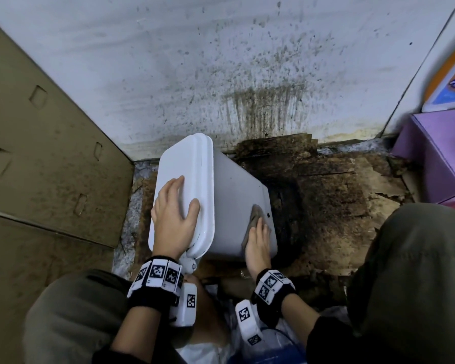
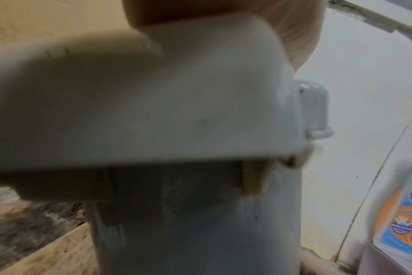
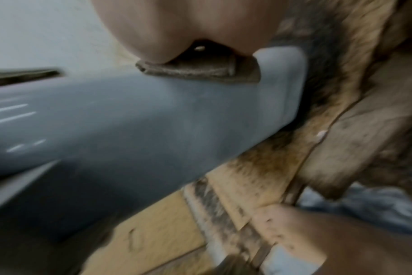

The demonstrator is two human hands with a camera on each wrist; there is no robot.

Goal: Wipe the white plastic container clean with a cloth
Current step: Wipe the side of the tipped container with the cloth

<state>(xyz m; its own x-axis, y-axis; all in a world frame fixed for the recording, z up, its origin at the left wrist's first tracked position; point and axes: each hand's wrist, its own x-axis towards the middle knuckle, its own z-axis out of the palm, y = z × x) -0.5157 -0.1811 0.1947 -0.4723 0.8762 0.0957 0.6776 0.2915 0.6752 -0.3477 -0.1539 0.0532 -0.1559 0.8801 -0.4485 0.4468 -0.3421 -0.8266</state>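
Note:
The white plastic container (image 1: 237, 190) lies tilted on its side on a dirty floor, its lid (image 1: 184, 169) facing left and up. My left hand (image 1: 172, 214) rests flat on the lid with fingers spread, the thumb over the lid's right edge. My right hand (image 1: 258, 240) presses a grey-brown cloth (image 1: 254, 216) flat against the container's side wall. In the right wrist view the cloth (image 3: 200, 68) is folded under my palm on the container (image 3: 129, 121). The left wrist view shows the lid's rim (image 2: 153, 111) and a latch (image 2: 314, 109), blurred.
Stained, mouldy cardboard (image 1: 334, 185) covers the floor under the container. A spattered white wall (image 1: 221, 61) stands behind it. A brown cardboard panel (image 1: 42, 153) stands on the left, a purple box (image 1: 436, 158) on the right. My knees (image 1: 410, 258) flank the container.

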